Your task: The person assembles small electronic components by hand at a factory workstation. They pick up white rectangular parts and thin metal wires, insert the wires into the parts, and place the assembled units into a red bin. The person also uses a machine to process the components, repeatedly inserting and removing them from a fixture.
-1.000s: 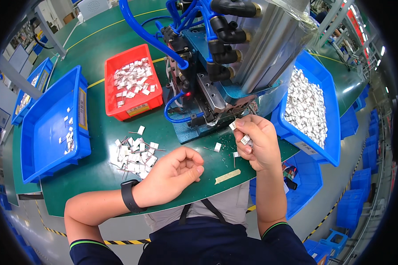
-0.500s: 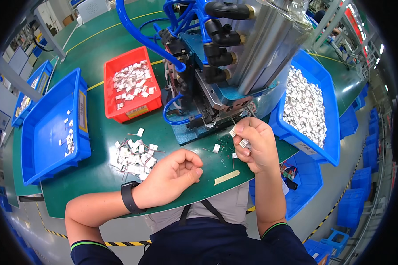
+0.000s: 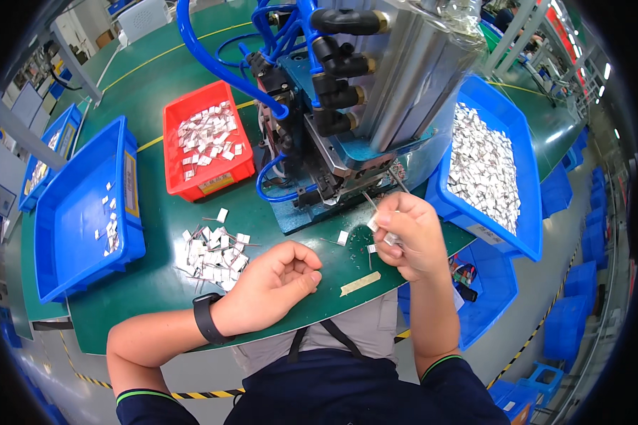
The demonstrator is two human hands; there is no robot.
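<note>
Head view: right hand (image 3: 411, 237) pinches one silver part (image 3: 373, 224); left hand (image 3: 273, 283) curled; two loose parts (image 3: 343, 238) between.

Machine (image 3: 347, 106) standing at the table's (image 3: 156, 283) back centre, one bin (image 3: 205, 142) sitting left of it, another (image 3: 485, 166) right, loose parts pile (image 3: 213, 255) lying in front, hands resting nearer the person.

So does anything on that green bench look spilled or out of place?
Mostly small things. A loose heap of small silvery parts lies on the green bench beside the left hand, not in a bin. A few strays and a pale strip lie near the right hand.
</note>
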